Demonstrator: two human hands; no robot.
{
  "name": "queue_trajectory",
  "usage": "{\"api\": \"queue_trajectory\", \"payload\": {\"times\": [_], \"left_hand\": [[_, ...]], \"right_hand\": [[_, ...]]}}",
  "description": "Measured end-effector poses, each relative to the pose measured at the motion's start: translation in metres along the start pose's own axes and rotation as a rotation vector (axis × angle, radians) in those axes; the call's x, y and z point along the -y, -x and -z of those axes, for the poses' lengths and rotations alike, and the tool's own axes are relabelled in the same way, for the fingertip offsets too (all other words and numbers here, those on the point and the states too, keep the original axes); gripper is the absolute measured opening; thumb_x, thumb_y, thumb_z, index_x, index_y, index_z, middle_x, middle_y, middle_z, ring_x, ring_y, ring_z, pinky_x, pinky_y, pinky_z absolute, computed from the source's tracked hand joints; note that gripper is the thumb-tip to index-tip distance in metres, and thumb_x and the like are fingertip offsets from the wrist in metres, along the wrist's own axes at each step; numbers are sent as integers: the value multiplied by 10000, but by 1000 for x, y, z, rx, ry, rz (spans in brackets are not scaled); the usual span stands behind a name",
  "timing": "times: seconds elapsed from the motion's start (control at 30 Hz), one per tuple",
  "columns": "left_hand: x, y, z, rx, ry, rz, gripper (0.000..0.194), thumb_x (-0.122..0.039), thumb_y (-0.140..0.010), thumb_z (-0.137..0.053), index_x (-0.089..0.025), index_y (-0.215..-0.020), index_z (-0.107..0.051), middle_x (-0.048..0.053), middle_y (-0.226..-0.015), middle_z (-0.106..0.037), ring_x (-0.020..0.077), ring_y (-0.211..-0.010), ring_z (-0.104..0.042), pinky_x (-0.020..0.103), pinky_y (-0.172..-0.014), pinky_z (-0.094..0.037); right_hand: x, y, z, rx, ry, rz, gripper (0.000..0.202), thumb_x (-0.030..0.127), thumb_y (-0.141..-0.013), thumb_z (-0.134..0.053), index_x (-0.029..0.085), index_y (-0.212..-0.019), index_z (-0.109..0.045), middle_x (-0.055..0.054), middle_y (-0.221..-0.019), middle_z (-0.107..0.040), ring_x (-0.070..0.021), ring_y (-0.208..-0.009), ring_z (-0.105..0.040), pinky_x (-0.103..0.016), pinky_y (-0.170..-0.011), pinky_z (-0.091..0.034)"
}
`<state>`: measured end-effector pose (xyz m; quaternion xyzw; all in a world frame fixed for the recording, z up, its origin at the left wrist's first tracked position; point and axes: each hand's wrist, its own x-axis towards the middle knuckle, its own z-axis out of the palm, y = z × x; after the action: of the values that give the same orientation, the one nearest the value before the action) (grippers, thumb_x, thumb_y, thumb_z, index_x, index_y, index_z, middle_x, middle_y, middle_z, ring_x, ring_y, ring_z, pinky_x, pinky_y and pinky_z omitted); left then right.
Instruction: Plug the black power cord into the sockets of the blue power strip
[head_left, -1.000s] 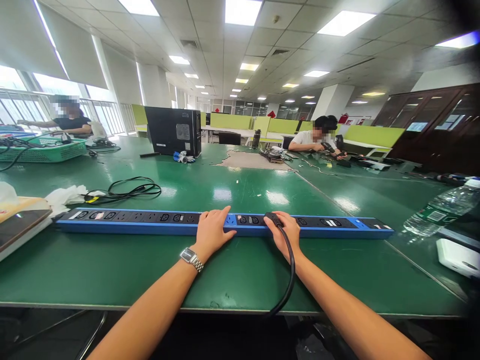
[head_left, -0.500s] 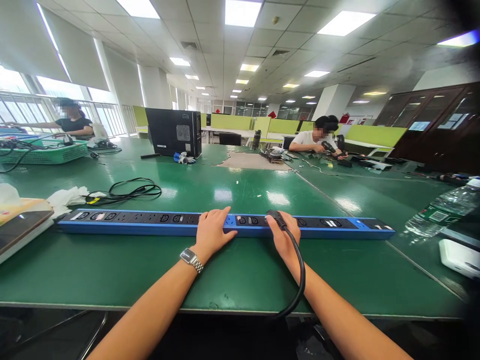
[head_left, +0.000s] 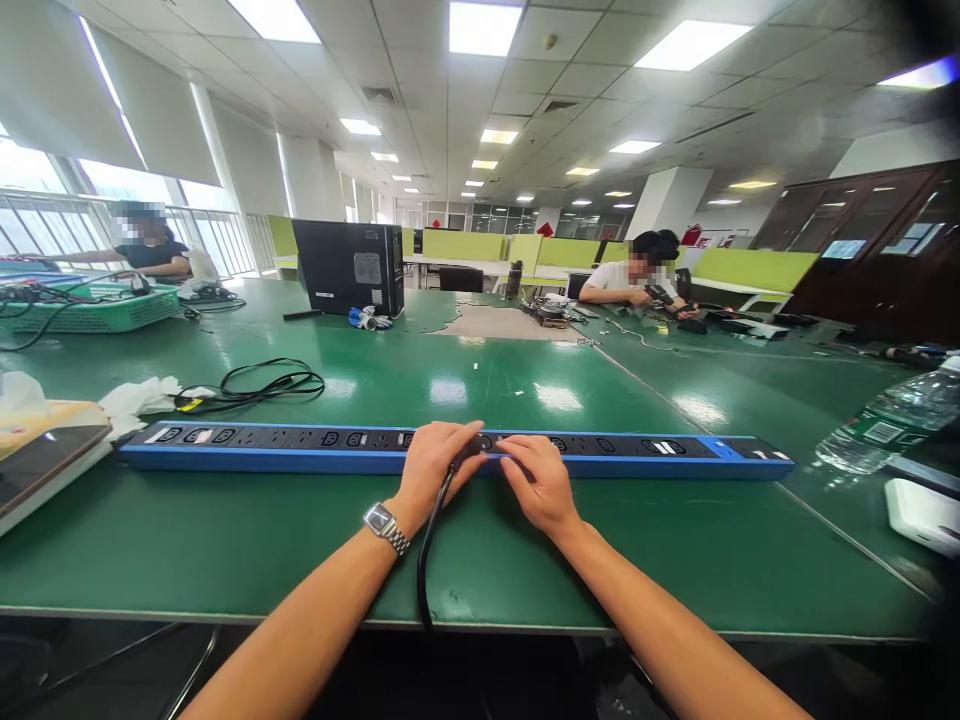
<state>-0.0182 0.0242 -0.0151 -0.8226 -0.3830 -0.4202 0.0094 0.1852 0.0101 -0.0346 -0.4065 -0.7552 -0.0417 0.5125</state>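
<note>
The long blue power strip lies crosswise on the green tabletop, sockets facing up. The left hand closes around the end of a thick black cable, which drops past the near edge. The right hand is loosely curled, holding nothing visible, fingertips at the strip; whether they touch the cable's end is hidden. The hanging cable's weight could tug that end askew, and a sideways push could slide the strip toward the water bottle.

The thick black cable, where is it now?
In the head view, the thick black cable lies left of centre, running from the left hand at the long blue power strip to the near edge of the green table.
</note>
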Motion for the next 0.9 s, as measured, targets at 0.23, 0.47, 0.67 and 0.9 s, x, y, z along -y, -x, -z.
{"api": "queue_trajectory", "payload": {"times": [0.23, 0.47, 0.67, 0.9], "left_hand": [[46, 10, 44, -332, 136, 322, 359, -440, -917, -549, -216, -1190, -609, 59, -1012, -703, 183, -892, -657, 328, -861, -525], [82, 34, 78, -294, -71, 458, 391, -463, -917, -526, -208, -1200, -617, 69, -989, -723, 226, -903, -662, 382, -860, -522], [78, 32, 74, -159, -227, 493, 369, -461, -938, -480, -227, -1184, -627, 73, -996, -737, 244, -931, -664, 407, -895, -481], [65, 29, 65, -33, -278, 406, 336, -449, -946, -459, -258, -1179, -609, 65, -1059, -730, 248, -1026, -644, 431, -976, -422]], "right_hand": [[-15, 0, 6, -120, -35, -157, 374, 365, -964, -395, 229, -878, -732, -58, -895, -721, -205, -891, -631, -383, -840, -475], [-17, 0, 4, -108, -59, -223, 405, 391, -960, -385, 229, -805, -723, -45, -839, -718, -205, -848, -627, -365, -801, -466], [-16, 0, 5, -96, -60, -253, 424, 388, -960, -368, 231, -760, -707, -41, -809, -712, -209, -830, -614, -365, -789, -454], [-12, -2, 5, -114, -64, -257, 423, 392, -953, -377, 232, -732, -701, -38, -783, -705, -206, -801, -608, -360, -773, -459]]}}
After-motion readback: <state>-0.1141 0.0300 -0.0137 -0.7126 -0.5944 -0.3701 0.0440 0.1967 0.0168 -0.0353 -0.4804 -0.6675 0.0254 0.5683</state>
